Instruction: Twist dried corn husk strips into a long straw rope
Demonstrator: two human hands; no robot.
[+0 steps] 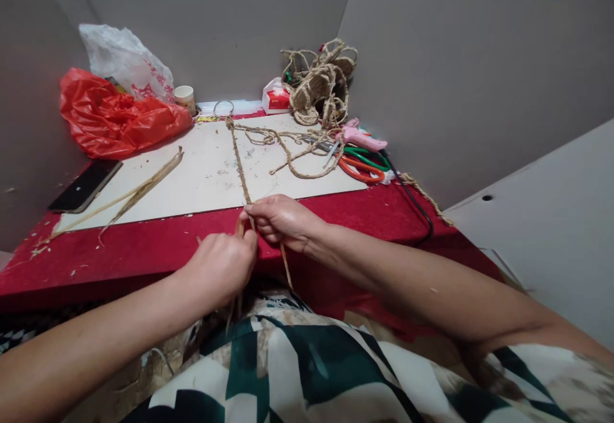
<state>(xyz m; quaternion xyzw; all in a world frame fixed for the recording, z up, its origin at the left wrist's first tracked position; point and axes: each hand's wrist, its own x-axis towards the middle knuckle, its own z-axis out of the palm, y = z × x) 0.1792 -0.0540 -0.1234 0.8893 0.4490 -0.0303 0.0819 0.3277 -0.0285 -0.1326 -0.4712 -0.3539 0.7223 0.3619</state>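
Note:
A twisted straw cord [240, 164] runs from a knot near the metal ring [224, 109] down across the white board to the table's front edge. My right hand [283, 219] pinches the cord's lower end, and a loose strand [286, 266] hangs below it. Close beside it on the left, my left hand [224, 262] is closed around straw strands at the same end. Strand tips hang beneath my left fist, partly blurred. More thin cord [292, 157] lies in loops on the board to the right.
Dry husk strips [153, 183] and a phone [86, 186] lie left. Behind are a red plastic bag [119, 122], a clear bag [127, 58], a paper cup [185, 98] and a tissue pack [276, 98]. Coiled straw pieces [319, 90], a pink glue gun [361, 136] and scissors [362, 170] sit right.

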